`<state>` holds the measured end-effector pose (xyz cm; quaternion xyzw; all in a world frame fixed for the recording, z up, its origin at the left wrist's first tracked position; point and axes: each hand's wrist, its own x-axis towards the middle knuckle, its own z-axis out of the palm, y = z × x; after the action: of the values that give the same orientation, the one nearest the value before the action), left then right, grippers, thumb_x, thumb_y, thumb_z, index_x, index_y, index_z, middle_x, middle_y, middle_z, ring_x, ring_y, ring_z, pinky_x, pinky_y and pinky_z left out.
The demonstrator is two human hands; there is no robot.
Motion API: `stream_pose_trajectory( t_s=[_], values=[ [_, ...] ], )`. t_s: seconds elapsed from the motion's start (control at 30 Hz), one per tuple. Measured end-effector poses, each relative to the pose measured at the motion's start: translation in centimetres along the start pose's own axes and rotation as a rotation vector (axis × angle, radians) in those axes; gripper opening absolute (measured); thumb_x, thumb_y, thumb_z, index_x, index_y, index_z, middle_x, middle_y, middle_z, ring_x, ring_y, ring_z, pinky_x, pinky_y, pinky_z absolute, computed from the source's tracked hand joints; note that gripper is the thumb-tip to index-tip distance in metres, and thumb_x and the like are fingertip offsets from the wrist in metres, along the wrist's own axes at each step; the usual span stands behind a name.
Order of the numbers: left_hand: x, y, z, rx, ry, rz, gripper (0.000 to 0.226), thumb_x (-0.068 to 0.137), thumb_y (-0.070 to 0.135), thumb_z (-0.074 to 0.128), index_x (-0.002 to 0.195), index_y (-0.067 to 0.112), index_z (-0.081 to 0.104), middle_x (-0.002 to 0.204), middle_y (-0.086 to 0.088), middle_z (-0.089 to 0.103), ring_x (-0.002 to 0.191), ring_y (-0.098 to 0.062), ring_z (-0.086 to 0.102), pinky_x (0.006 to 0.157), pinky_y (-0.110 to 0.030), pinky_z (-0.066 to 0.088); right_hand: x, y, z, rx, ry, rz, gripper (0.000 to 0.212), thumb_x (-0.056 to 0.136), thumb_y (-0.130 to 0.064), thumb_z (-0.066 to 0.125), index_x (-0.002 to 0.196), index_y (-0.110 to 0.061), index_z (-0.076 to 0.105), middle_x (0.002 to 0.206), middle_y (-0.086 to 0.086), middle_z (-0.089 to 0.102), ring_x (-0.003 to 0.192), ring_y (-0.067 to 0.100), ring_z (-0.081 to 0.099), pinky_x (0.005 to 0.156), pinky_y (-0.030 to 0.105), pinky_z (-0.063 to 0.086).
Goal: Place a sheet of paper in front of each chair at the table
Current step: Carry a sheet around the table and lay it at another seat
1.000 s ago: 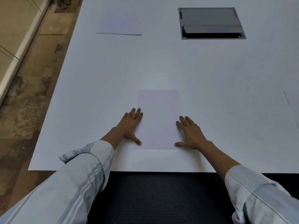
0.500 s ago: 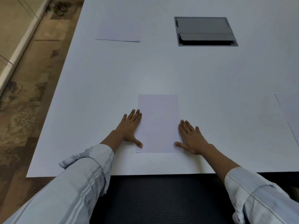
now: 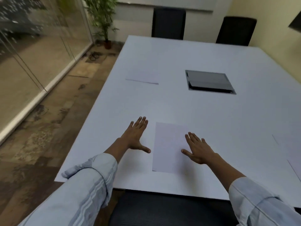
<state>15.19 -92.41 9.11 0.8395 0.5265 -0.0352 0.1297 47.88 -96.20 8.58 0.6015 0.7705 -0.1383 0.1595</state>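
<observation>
Left hand (image 3: 136,136) slid off the sheet (image 3: 169,147), now just left of it; right hand (image 3: 197,150) flat over its right edge. Both grips released. White tabletop (image 3: 162,103): paper stack (image 3: 143,77) far left, cable hatch (image 3: 210,82) centre, two chairs (image 3: 168,23) beyond.

Head-worn view, forward and down across the table (image 3: 195,108).

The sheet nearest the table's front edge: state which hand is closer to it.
Right. The right hand overlaps the sheet at its right edge; the left hand is just off its left edge, thumb short of the paper.
</observation>
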Motion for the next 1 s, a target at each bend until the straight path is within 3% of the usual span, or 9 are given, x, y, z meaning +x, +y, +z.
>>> stream_pose_trajectory(
  t_s=[0.17, 0.33, 0.53, 0.77, 1.0],
  values=[
    [-5.7, -1.2, -4.4, 0.051, 0.085, -0.106, 0.109, 0.087, 0.067, 0.052, 0.156, 0.01, -0.01, 0.165, -0.008, -0.015, 0.152, -0.022, -0.016, 0.124, -0.049, 0.0, 0.1, -5.3, -5.1, -0.034, 0.123, -0.004, 0.082, 0.1, -0.061, 0.026, 0.159, -0.012, -0.003, 0.168, 0.011, -0.004, 0.156, 0.026, -0.003, 0.124, 0.052, 0.011],
    [-11.1, -2.6, -8.4, 0.127, 0.228, -0.141, 0.092, 0.095, 0.065, 0.033, 0.156, 0.011, -0.008, 0.165, -0.008, -0.016, 0.152, -0.022, -0.017, 0.124, -0.051, -0.001, -1.0, -12.7, -9.2, -0.05, 0.267, -0.088, 0.079, 0.101, -0.059, 0.026, 0.159, -0.011, 0.002, 0.168, 0.012, 0.001, 0.156, 0.027, -0.003, 0.123, 0.053, 0.011],
    [-16.1, -7.6, -10.2, 0.119, 0.331, -0.154, 0.087, 0.097, 0.066, 0.024, 0.155, 0.012, -0.012, 0.164, -0.006, -0.019, 0.151, -0.019, -0.021, 0.124, -0.049, -0.005, 0.4, -21.5, -12.3, -0.077, 0.355, -0.158, 0.078, 0.101, -0.059, 0.028, 0.159, -0.011, 0.005, 0.168, 0.011, 0.003, 0.156, 0.026, -0.002, 0.123, 0.052, 0.011],
    [-19.7, -19.9, -10.2, 0.141, 0.348, -0.116, 0.087, 0.097, 0.065, 0.021, 0.154, 0.01, -0.014, 0.163, -0.008, -0.022, 0.151, -0.022, -0.021, 0.121, -0.048, -0.009, 7.5, -31.6, -12.6, -0.084, 0.361, -0.142, 0.08, 0.1, -0.061, 0.027, 0.159, -0.012, 0.004, 0.169, 0.01, 0.001, 0.156, 0.024, -0.003, 0.125, 0.051, 0.01],
    [-20.9, -29.6, -11.2, 0.081, 0.356, -0.127, 0.081, 0.098, 0.062, 0.017, 0.153, 0.012, -0.015, 0.162, -0.005, -0.023, 0.15, -0.021, -0.022, 0.121, -0.046, -0.012, 13.4, -41.0, -12.0, 0.155, 0.334, -0.03, 0.082, 0.099, -0.063, 0.029, 0.159, -0.012, 0.005, 0.169, 0.009, 0.002, 0.156, 0.024, -0.002, 0.124, 0.051, 0.01]
  ],
)
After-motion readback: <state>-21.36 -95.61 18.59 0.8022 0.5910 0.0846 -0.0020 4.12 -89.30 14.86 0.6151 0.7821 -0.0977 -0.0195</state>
